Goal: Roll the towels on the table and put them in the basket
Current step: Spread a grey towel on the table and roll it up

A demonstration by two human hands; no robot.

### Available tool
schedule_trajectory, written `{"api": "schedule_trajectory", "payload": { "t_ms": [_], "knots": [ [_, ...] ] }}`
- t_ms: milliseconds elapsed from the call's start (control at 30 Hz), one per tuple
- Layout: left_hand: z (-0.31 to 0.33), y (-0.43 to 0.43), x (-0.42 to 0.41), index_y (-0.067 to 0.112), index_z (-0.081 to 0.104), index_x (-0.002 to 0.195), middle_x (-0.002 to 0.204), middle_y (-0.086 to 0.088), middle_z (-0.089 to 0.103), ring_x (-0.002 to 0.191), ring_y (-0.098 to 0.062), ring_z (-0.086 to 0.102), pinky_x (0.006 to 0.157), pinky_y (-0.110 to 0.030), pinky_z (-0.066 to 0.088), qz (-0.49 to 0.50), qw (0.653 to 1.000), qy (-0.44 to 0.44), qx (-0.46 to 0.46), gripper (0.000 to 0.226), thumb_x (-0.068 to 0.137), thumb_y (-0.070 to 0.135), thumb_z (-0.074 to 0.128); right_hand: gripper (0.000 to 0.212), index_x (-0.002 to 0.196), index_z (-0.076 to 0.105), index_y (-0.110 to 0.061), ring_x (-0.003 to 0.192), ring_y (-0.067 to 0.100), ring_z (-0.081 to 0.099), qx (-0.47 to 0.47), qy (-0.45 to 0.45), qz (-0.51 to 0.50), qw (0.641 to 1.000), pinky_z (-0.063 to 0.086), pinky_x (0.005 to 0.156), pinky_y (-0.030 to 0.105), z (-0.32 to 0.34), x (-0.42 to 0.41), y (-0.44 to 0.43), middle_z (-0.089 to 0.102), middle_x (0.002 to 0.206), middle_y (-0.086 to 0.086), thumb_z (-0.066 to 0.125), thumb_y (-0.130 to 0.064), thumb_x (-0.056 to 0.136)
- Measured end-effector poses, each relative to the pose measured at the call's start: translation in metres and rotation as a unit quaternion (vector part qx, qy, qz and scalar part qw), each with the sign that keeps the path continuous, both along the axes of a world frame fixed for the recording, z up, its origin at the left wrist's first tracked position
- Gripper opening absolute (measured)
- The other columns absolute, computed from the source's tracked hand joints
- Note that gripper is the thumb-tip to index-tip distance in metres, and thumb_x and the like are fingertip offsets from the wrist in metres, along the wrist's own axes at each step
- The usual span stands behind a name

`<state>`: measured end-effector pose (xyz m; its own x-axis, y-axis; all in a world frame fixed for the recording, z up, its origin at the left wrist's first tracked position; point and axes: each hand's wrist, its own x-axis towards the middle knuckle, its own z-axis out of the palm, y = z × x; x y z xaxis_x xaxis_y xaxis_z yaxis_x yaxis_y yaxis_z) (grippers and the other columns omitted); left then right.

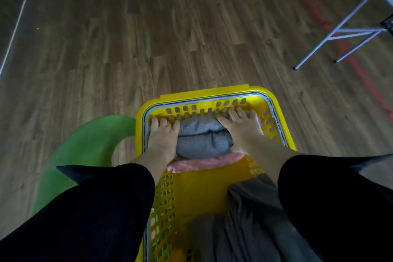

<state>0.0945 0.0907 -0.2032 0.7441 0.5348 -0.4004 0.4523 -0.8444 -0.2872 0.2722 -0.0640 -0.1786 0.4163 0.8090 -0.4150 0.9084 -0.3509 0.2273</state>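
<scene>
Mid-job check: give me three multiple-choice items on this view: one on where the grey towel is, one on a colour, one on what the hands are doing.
1. Where is the grey towel?
A. on a shelf
B. in the basket
C. on a sofa

2. What colour is the basket?
A. blue
B. red
C. yellow

3. What are the hands doing?
A. both hang idle outside the basket
B. the left hand and the right hand lie one on each side of the grey towel, fingers stretched out
C. both grip the basket's rim from outside

Answers:
1 B: the basket's slotted walls surround the towel.
2 C: the rim and walls are yellow.
3 B: both hands reach into the basket and flank the towel, fingertips near the far wall.
</scene>
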Motion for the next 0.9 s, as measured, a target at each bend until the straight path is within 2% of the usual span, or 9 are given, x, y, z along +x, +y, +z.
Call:
{"api": "schedule_trajectory", "payload": {
  "t_ms": [100,233,333,467,567,700,900],
  "knots": [
    [-0.003,-0.002,-0.003,0.012,-0.01,0.151,0.137,-0.01,0.038,0.125,-0.031,0.03,0.107,-0.052,0.018,0.004,1.0,-0.008,0.016,0.142,0.055,0.076,0.071,0.122,0.152,-0.002,-0.035,0.146,0.032,0.006,0.011,-0.006,-0.013,1.0,0.023,0.108,0.06,-0.006,-0.002,-0.007,0.005,0.156,0.01,0.081,-0.049,0.063],
    [0.005,-0.007,-0.008,0.012,-0.015,0.15,0.142,-0.012,0.031,0.13,-0.032,0.027,0.106,-0.052,0.019,0.003,1.0,-0.005,0.014,0.153,0.046,0.083,0.071,0.124,0.152,-0.007,-0.034,0.147,0.029,-0.002,0.026,0.001,-0.025,0.999,0.018,0.11,0.062,-0.003,0.0,-0.019,-0.001,0.159,0.006,0.079,-0.054,0.064],
    [0.014,-0.013,-0.014,0.01,-0.012,0.152,0.143,-0.011,0.032,0.131,-0.03,0.028,0.106,-0.05,0.024,-0.007,1.0,-0.017,0.003,0.15,0.049,0.085,0.067,0.119,0.153,-0.002,-0.034,0.148,0.029,-0.002,0.029,0.008,-0.032,0.999,0.017,0.111,0.064,0.009,-0.001,-0.026,-0.001,0.159,0.007,0.075,-0.061,0.067],
    [0.035,-0.024,-0.022,0.011,-0.002,0.154,0.15,-0.006,0.031,0.136,-0.028,0.027,0.108,-0.047,0.028,-0.004,0.997,-0.064,-0.034,0.12,0.072,0.079,0.054,0.094,0.151,0.013,-0.034,0.148,0.03,0.005,0.04,0.035,-0.047,0.997,0.015,0.114,0.063,0.034,-0.007,-0.034,0.007,0.159,0.008,0.07,-0.051,0.078],
    [0.058,-0.031,-0.025,0.013,0.006,0.154,0.149,-0.007,0.037,0.137,-0.027,0.03,0.108,-0.046,0.032,0.014,0.991,-0.122,-0.053,0.098,0.085,0.069,0.048,0.075,0.147,0.026,-0.031,0.144,0.029,0.016,0.041,0.042,-0.042,0.997,0.021,0.114,0.057,0.059,-0.008,-0.04,0.018,0.156,0.008,0.064,-0.048,0.084],
    [0.096,-0.043,-0.03,0.014,0.018,0.153,0.144,-0.004,0.044,0.134,-0.027,0.036,0.106,-0.044,0.036,0.035,0.983,-0.165,-0.065,0.083,0.089,0.059,0.049,0.058,0.138,0.041,-0.028,0.133,0.029,0.032,0.07,0.061,-0.062,0.994,0.033,0.104,0.05,0.09,-0.008,-0.053,0.038,0.142,0.006,0.062,-0.04,0.086],
    [0.143,-0.093,-0.053,0.022,0.049,0.136,0.127,-0.003,0.06,0.12,-0.025,0.049,0.091,-0.04,0.043,0.053,0.981,-0.177,-0.064,0.053,0.093,0.052,0.048,0.044,0.133,0.047,-0.029,0.127,0.029,0.04,0.067,0.097,-0.068,0.991,0.037,0.1,0.051,0.125,-0.017,-0.093,0.047,0.133,0.007,0.051,-0.043,0.091]
  ]
}}
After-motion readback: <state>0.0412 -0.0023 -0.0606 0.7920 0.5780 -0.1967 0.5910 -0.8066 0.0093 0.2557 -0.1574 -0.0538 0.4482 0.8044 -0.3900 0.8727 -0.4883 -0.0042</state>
